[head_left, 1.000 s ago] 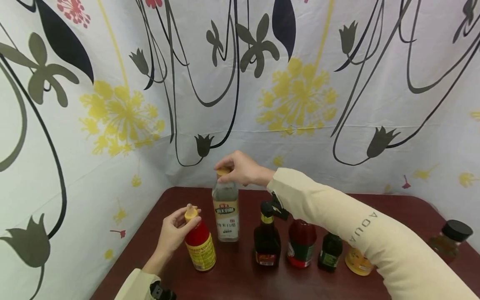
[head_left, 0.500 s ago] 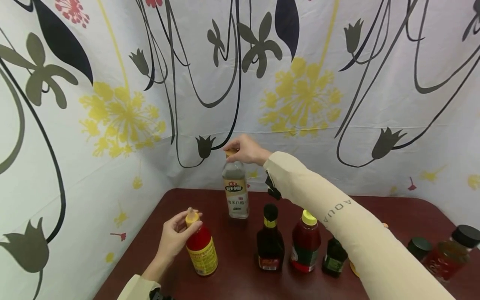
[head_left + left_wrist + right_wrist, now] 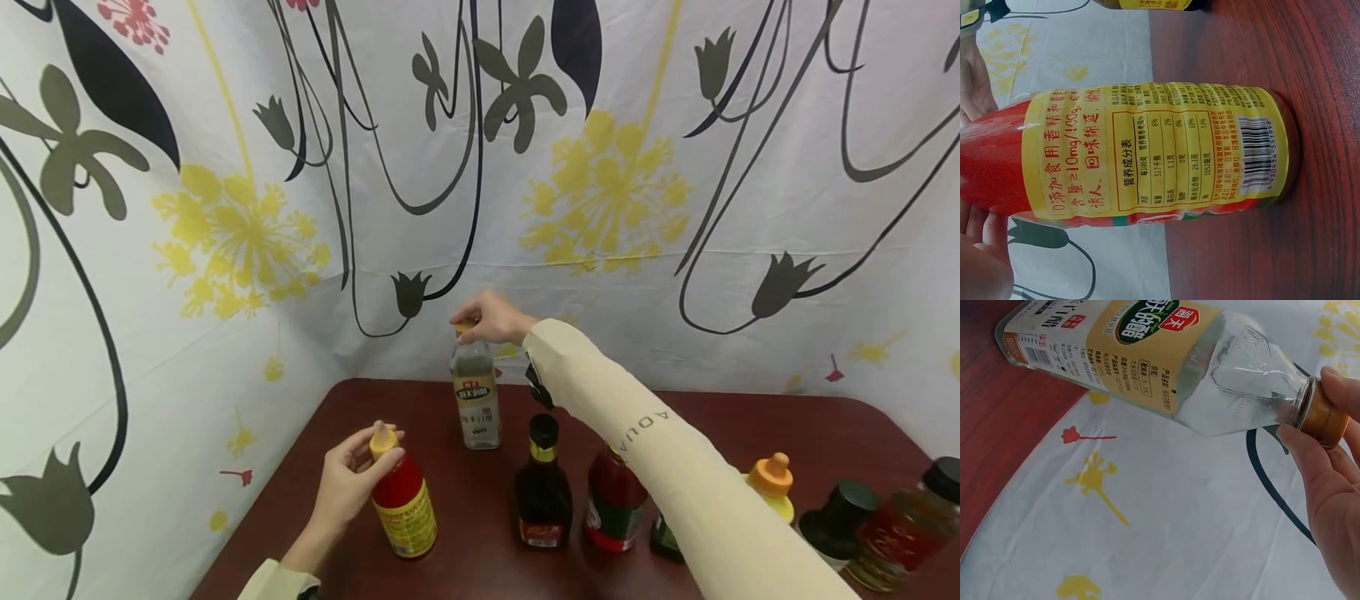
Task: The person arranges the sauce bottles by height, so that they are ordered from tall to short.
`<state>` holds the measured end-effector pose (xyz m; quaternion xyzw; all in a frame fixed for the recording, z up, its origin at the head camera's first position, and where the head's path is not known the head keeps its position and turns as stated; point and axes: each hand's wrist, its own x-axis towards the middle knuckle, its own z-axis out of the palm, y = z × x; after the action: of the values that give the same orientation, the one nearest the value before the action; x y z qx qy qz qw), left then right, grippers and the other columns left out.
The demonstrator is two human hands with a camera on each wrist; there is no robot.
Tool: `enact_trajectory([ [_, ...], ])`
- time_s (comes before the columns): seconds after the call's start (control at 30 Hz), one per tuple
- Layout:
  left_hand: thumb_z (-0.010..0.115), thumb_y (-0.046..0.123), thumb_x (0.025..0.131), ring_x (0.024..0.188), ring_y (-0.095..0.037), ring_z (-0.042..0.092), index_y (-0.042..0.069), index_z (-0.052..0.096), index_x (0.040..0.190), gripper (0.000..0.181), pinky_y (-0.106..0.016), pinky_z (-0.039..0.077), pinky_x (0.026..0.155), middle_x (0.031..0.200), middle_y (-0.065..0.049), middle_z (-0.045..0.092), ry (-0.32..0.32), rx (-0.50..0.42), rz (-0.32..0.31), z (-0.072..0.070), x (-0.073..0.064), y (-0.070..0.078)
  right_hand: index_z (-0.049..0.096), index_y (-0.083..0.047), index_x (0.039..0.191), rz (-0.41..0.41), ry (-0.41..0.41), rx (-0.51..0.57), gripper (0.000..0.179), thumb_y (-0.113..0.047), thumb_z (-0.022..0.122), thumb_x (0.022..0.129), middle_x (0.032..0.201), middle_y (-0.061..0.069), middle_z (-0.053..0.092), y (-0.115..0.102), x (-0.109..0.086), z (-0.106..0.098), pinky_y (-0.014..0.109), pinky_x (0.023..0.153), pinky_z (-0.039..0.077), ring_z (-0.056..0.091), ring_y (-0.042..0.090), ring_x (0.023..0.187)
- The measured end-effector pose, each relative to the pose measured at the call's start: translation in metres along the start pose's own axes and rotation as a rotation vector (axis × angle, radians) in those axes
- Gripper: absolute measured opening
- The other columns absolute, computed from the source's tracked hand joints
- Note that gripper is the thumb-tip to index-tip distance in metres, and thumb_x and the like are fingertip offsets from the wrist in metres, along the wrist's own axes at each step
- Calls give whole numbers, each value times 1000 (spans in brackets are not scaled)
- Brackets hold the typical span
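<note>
In the head view my left hand grips the yellow-topped neck of a red squeeze sauce bottle standing at the table's left. The left wrist view shows its yellow back label close up. Farther back, my right hand pinches the orange-yellow cap of a clear glass vinegar bottle with a beige label. That bottle is upright; whether its base touches the table, I cannot tell.
Right of the hands stand a dark sauce bottle, a red sauce bottle, an orange-tipped squeeze bottle, a green-capped bottle and a black-capped jar. My right sleeve crosses above some of them. Patterned cloth hangs behind the table.
My right hand has carried the vinegar bottle away from me and a little right, then slightly down. My left hand has kept its grip on the squeeze bottle, nearly still.
</note>
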<state>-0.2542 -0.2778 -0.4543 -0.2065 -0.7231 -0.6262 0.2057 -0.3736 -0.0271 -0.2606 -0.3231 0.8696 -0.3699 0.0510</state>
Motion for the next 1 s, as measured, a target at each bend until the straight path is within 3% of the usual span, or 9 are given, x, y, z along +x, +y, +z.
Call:
enact_trajectory([
  [0.1,65,9,81,97,-25,59,6,58,116,36,-26,51,70,107,-11,62,-9,18,5,-2,0,-14,65,-6,106,17,-13,15,31,-7,70,76,107,8,62,2,-1,1,28,79,47,57,18,94],
  [0.27,67,10,78,93,-23,61,3,61,108,32,-26,51,69,101,-15,63,43,-1,-50,15,1,53,63,-4,109,66,-1,41,34,-5,69,76,113,10,59,-2,-3,3,29,82,45,55,20,100],
  [0.33,67,13,79,93,-17,61,5,62,107,29,-24,50,71,101,-12,64,47,-34,-28,17,1,58,62,-4,110,67,-2,45,34,-5,69,76,114,11,58,-4,-3,4,29,83,45,54,21,102],
  [0.5,66,6,79,92,-11,61,4,62,106,27,-23,50,72,100,-8,65,78,0,-97,21,1,70,58,-2,115,78,-46,51,39,-6,68,78,118,12,56,-5,-2,3,29,86,43,52,21,106],
  [0.53,66,2,78,90,-11,61,3,62,105,27,-23,50,70,98,-10,65,97,46,-160,25,2,90,56,-2,117,78,-63,47,41,-7,67,78,120,11,54,-5,-3,2,30,87,42,51,21,108],
  [0.7,66,1,78,89,-11,62,-1,61,106,29,-23,50,70,98,-10,65,101,65,-178,28,1,89,44,-7,130,98,-131,17,53,-17,65,82,135,9,39,-12,-10,-14,35,97,34,36,23,123],
  [0.73,66,1,78,89,-12,62,-1,61,106,28,-23,50,69,98,-10,65,96,68,-157,27,1,88,42,-7,131,96,-130,12,55,-18,64,82,136,9,37,-15,-11,-20,36,98,33,34,24,124],
  [0.83,65,0,78,91,-17,61,0,60,108,31,-24,51,69,100,-13,64,60,26,-44,19,1,56,41,-8,132,83,-98,23,55,-20,64,83,137,8,36,-28,-17,-40,36,98,33,34,24,125],
  [1.0,64,0,79,96,-24,59,4,57,117,39,-25,51,69,106,-12,62,11,21,50,-6,0,-36,43,-6,129,23,-32,26,51,-20,62,84,133,11,40,-47,-29,-74,33,94,38,40,24,120],
])
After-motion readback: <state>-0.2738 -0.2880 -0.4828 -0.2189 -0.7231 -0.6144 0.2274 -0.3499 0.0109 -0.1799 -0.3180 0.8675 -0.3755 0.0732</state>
